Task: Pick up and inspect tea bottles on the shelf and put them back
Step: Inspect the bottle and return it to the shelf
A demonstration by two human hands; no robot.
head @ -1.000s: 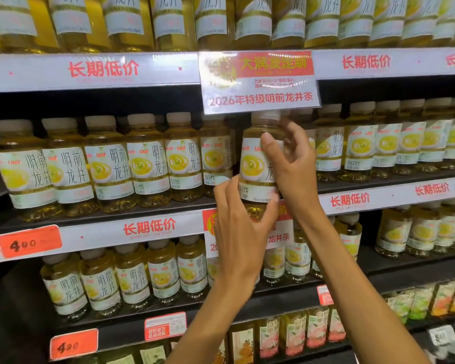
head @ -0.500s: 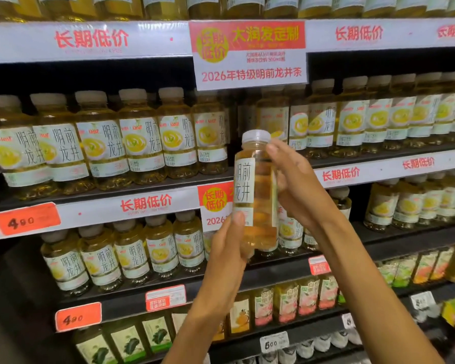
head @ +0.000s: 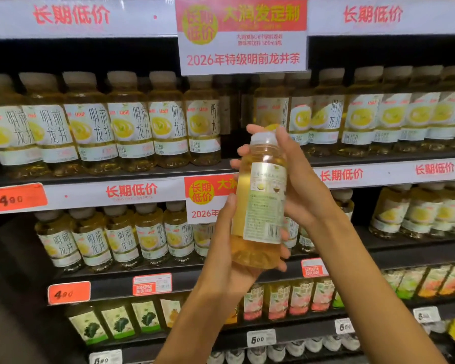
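We note tea bottle held upright before the shelf, back label toward us, left hand gripping its base, right hand clasping its upper body.

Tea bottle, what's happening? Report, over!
Left hand grips tea bottle base. Right hand holds its top. Barcode side faces camera. Nothing in the way.

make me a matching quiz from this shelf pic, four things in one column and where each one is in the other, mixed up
Things:
1. held bottle
2. left hand
3. right hand
4. orange price tag

Places:
A. round the bottle's base
B. on the shelf edge at far left
C. behind the bottle's upper part
D. between both hands, barcode side facing the camera

Pairs: 1-D, 2-A, 3-C, 4-B
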